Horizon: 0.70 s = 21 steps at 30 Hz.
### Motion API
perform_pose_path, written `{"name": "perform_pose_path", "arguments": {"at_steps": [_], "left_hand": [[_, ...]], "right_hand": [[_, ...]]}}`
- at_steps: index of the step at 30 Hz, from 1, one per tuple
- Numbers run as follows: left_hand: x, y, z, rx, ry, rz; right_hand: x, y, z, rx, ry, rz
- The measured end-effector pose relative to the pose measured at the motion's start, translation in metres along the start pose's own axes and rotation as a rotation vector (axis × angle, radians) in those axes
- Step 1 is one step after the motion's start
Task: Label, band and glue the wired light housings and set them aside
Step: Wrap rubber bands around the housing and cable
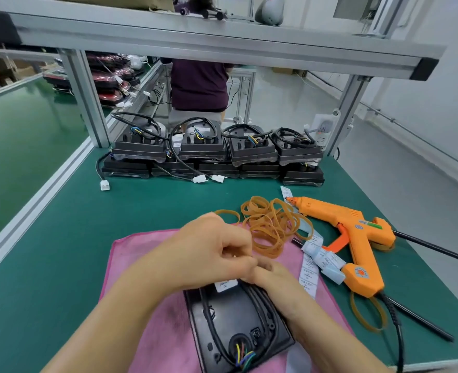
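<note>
A black light housing (pixel 236 324) lies back-up on a pink cloth (pixel 141 254), with coloured wires at its near end and a white label (pixel 225 285) on its far end. My left hand (pixel 209 254) and my right hand (pixel 271 278) meet above the housing's far end, fingers curled together on something small that I cannot make out. Black cable runs under my right hand. A heap of tan rubber bands (pixel 271 224) lies just beyond my hands. An orange glue gun (pixel 357 238) rests to the right, beside a strip of white labels (pixel 316 262).
Two stacked rows of wired black housings (pixel 214 154) stand at the table's far edge, loose white connectors (pixel 199 179) in front. A person (pixel 199 87) stands beyond the aluminium frame. Another green bench (pixel 20 135) runs left. The glue gun's cord (pixel 396 332) trails to the near right edge.
</note>
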<state>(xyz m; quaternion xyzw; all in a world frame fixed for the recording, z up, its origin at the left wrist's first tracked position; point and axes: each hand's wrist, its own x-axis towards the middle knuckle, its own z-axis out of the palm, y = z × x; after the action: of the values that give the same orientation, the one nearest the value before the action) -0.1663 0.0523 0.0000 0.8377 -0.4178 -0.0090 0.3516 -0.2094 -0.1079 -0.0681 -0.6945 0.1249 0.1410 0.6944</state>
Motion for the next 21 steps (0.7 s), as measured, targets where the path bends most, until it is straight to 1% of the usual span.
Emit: {"name": "perform_pose_path", "arguments": {"at_steps": [3, 7, 10, 13, 16, 21], "left_hand": [[-0.01, -0.008, -0.005, -0.001, 0.136, -0.046], [-0.023, -0.024, -0.009, 0.005, 0.271, -0.114], [-0.028, -0.031, -0.008, -0.023, 0.324, -0.161], [-0.032, -0.037, -0.005, -0.122, 0.371, -0.229], [-0.034, -0.041, -0.003, -0.184, 0.413, -0.299], [-0.036, -0.042, 0.0, -0.31, 0.42, -0.425]], "right_hand": [[-0.001, 0.002, -0.009, 0.121, 0.044, -0.02], [-0.004, 0.001, -0.011, 0.184, 0.075, -0.06], [-0.006, -0.002, -0.005, 0.205, 0.074, -0.086], [-0.007, -0.004, -0.002, 0.247, 0.054, -0.114], [-0.006, -0.006, 0.0, 0.284, 0.068, -0.12], [-0.004, -0.005, 0.001, 0.298, 0.118, -0.132]]}}
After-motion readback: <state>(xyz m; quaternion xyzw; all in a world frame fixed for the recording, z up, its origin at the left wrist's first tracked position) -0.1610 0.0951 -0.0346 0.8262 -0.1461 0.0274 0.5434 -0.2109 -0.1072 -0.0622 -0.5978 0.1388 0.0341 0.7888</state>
